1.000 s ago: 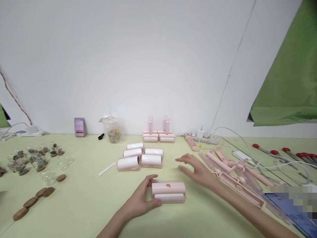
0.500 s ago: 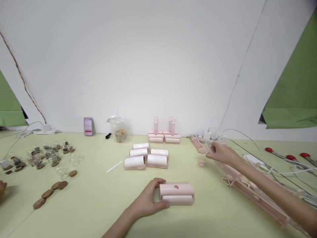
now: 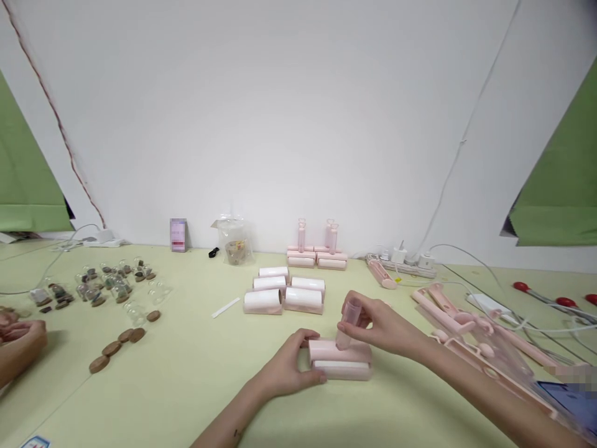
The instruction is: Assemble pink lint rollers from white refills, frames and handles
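Tube (image 3: 344,339) pinched in your right hand (image 3: 380,320) has come over from the pink parts (image 3: 441,311) and now meets the pink roller case (image 3: 357,352), gripped on the table (image 3: 261,342) by your left hand (image 3: 289,370); whether it's seated is unclear.

The left hand (image 3: 290,368) curves, thumb (image 3: 311,377) and fingers (image 3: 304,336) apart; the right hand (image 3: 379,323), slightly higher, pinches.

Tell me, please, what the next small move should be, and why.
Perhaps tilt the translucent tube upright: the right hand holds it leaning, its lower end at the pink case, which the left hand grips, and similar tubes behind stand upright.
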`<move>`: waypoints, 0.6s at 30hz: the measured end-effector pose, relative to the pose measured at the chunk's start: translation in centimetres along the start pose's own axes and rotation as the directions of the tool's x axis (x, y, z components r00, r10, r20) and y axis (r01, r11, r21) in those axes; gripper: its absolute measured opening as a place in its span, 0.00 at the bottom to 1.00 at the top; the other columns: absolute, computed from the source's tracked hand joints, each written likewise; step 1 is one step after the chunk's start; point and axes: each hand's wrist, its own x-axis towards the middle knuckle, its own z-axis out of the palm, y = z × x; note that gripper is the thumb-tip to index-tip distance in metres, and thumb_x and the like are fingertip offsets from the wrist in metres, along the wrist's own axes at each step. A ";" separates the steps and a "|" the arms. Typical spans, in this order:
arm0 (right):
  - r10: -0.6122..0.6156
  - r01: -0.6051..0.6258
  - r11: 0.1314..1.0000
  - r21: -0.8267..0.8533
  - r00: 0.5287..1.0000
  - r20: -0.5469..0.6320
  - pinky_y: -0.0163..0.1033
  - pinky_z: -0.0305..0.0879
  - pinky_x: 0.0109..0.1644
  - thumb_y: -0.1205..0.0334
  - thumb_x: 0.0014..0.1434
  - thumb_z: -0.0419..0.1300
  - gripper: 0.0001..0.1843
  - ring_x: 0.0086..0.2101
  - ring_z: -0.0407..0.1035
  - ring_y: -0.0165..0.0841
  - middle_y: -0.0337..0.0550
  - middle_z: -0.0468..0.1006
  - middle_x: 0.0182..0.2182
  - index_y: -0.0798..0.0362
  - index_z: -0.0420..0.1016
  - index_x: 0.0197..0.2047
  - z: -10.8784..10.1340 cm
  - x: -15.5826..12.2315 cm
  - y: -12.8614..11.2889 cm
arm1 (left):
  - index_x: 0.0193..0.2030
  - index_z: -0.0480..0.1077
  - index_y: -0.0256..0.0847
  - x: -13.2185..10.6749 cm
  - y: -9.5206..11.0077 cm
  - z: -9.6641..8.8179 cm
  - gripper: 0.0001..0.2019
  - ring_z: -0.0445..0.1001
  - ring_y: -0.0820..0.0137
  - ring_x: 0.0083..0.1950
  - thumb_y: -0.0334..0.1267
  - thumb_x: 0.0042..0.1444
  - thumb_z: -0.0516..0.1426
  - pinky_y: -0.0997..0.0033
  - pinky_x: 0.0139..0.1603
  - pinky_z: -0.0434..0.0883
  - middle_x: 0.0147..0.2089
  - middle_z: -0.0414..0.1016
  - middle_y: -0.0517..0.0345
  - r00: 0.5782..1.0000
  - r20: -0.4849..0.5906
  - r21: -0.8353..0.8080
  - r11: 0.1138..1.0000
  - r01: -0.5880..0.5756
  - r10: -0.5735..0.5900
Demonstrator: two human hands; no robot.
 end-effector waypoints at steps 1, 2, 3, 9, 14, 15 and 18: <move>0.026 -0.026 0.999 -0.041 1.000 -0.001 0.31 0.56 0.23 0.56 0.52 0.55 0.10 0.22 0.64 0.28 0.33 0.71 0.21 0.50 0.57 0.27 -0.2 0.0 -0.3 | 0.50 0.57 0.42 -0.1 0.1 0.2 0.27 0.62 0.65 0.50 0.38 0.41 0.60 0.68 0.49 0.62 0.50 0.63 0.55 1.000 -0.017 0.011 1.000 0.009 -0.009; 0.051 -0.052 0.995 -0.089 0.999 -0.014 0.31 0.53 0.21 0.56 0.51 0.55 0.11 0.21 0.63 0.28 0.32 0.70 0.19 0.50 0.55 0.25 -0.2 0.0 -0.6 | 0.49 0.58 0.41 -0.2 0.3 0.5 0.26 0.63 0.64 0.49 0.38 0.41 0.60 0.68 0.48 0.62 0.49 0.63 0.55 0.999 -0.039 0.029 0.999 0.021 -0.020; 0.071 -0.075 0.989 -0.130 0.997 -0.031 0.30 0.51 0.20 0.57 0.50 0.56 0.12 0.20 0.61 0.28 0.32 0.69 0.18 0.50 0.54 0.24 -0.2 0.0 -0.8 | 0.47 0.58 0.41 -0.3 0.5 0.9 0.25 0.63 0.64 0.48 0.38 0.41 0.60 0.68 0.47 0.62 0.48 0.63 0.55 0.997 -0.068 0.056 0.998 0.036 -0.032; 0.097 -0.101 0.981 -0.167 0.995 -0.031 0.31 0.49 0.20 0.58 0.50 0.53 0.12 0.19 0.60 0.28 0.31 0.66 0.16 0.49 0.52 0.24 0.6 -0.1 -1.9 | 0.37 0.57 0.38 -1.5 2.3 4.3 0.26 0.62 0.59 0.42 0.43 0.32 0.64 0.63 0.41 0.60 0.40 0.63 0.53 0.927 -0.307 0.206 0.935 0.288 -0.218; 0.118 -0.123 0.984 -0.132 0.992 -0.040 0.32 0.51 0.20 0.58 0.51 0.52 0.13 0.19 0.64 0.30 0.31 0.68 0.15 0.48 0.49 0.24 1.4 -0.2 -1.7 | 0.33 0.56 0.38 -1.3 4.3 6.5 0.24 0.62 0.54 0.43 0.40 0.32 0.65 0.60 0.42 0.58 0.38 0.63 0.49 0.881 -0.340 0.245 0.874 0.420 -0.329; 0.124 -0.130 0.983 -0.128 0.991 -0.057 0.32 0.52 0.20 0.57 0.52 0.52 0.13 0.19 0.64 0.31 0.32 0.69 0.15 0.48 0.49 0.24 1.7 -0.3 -1.4 | 0.33 0.56 0.38 -1.3 4.5 6.8 0.23 0.61 0.53 0.43 0.39 0.33 0.64 0.59 0.43 0.58 0.38 0.63 0.49 0.878 -0.351 0.251 0.870 0.424 -0.327; 0.155 -0.167 0.981 -0.101 0.981 -0.118 0.33 0.53 0.21 0.55 0.52 0.52 0.15 0.19 0.66 0.32 0.32 0.69 0.15 0.48 0.47 0.23 2.5 -0.5 -0.5 | 0.33 0.57 0.38 -1.3 4.3 6.9 0.17 0.61 0.52 0.44 0.35 0.36 0.59 0.56 0.43 0.57 0.39 0.63 0.47 0.882 -0.367 0.282 0.868 0.408 -0.296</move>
